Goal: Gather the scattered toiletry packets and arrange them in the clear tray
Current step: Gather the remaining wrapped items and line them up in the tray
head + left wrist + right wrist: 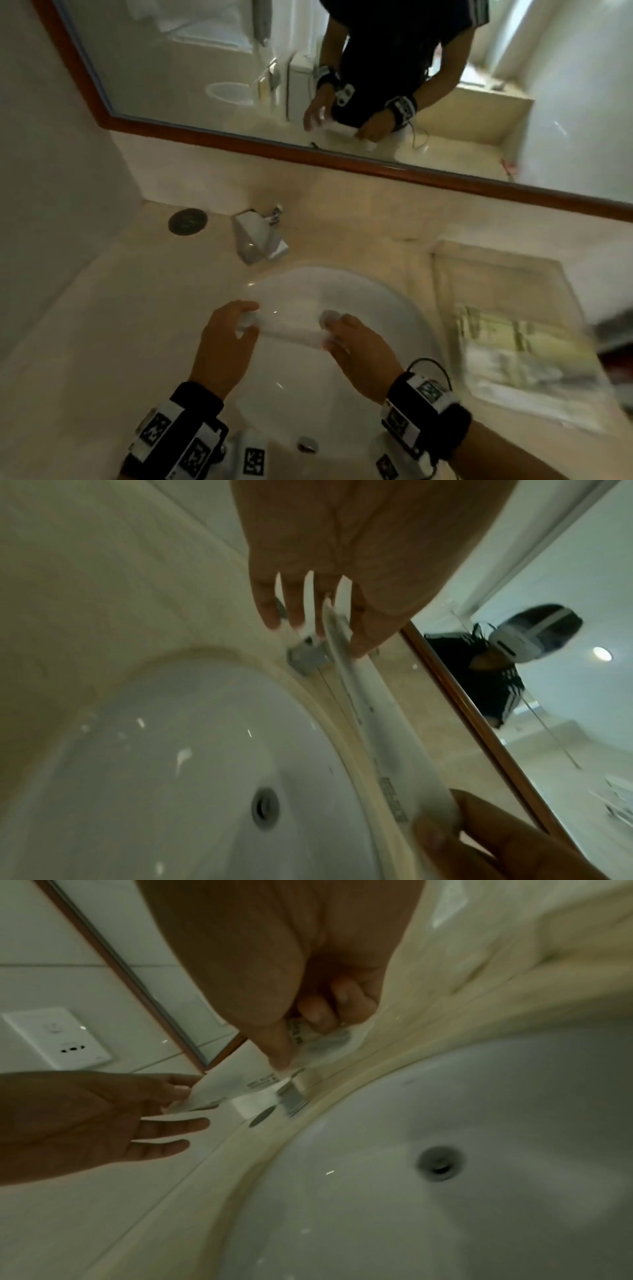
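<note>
Over the white sink basin (301, 394) both hands carry one long white packet (287, 332) stretched between them. My left hand (246, 322) pinches its left end between thumb and forefinger, the other fingers straight (270, 610). My right hand (330, 329) pinches the right end and also grips a small clear packet (329, 1045) with a grey round thing inside. Printed text runs along the long packet (377, 723) in the left wrist view. The clear tray (442, 274) lies on the counter to the right, with several blurred packets (513, 349) in its near half.
A chrome faucet (257, 240) stands behind the basin, with a round dark disc (187, 221) on the counter to its left. The wood-framed mirror (308, 68) runs along the back wall. The basin's drain (265, 808) lies below the hands. A white wall outlet (58, 1039) sits left of the mirror.
</note>
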